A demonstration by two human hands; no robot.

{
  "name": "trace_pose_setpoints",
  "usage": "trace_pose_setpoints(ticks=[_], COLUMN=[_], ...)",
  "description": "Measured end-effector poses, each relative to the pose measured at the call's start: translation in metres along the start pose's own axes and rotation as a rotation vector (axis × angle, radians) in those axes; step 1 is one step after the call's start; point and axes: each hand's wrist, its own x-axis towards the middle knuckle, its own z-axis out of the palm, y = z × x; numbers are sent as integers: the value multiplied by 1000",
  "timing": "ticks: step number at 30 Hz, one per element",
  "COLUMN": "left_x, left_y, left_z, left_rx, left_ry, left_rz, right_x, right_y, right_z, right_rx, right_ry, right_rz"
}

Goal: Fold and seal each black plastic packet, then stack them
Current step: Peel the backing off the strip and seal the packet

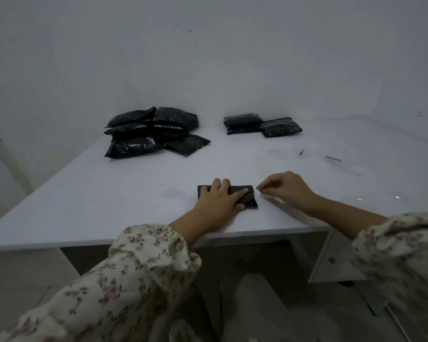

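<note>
Head view: the packet [249, 200] is lying near the front edge of the table [109, 206], its long axis running left to right. The left hand [219, 202] is pressing on it with straight, spread fingers, holding the fold flat. The right hand [287, 191] is hovering just beside the packet's right end, fingertips pinching what looks like a thin clear strip [269, 196]. The stack [260, 125] is waiting far back, nearer the right hand; the loose pile [153, 134] is sitting back left.
</note>
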Motion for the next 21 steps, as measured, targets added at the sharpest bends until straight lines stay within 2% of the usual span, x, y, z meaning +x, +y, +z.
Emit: trace_pose_setpoints(ticks=[4,9,14,21], left_x=[3,10,18,25], left_y=[7,13,16,24], left_z=[0,-2,-1,1], left_rx=[-6,-25,-64,-105], left_ry=[28,16,3,15], left_rz=[-42,-34,-23,22], right_x=[6,13,23,27], right_y=[20,23,16,17], right_z=[-12,-9,-6,-6], right_rx=[-283,-584,-739,-746], right_ry=[148,89,55,-31], right_rz=[77,42,-41,-109])
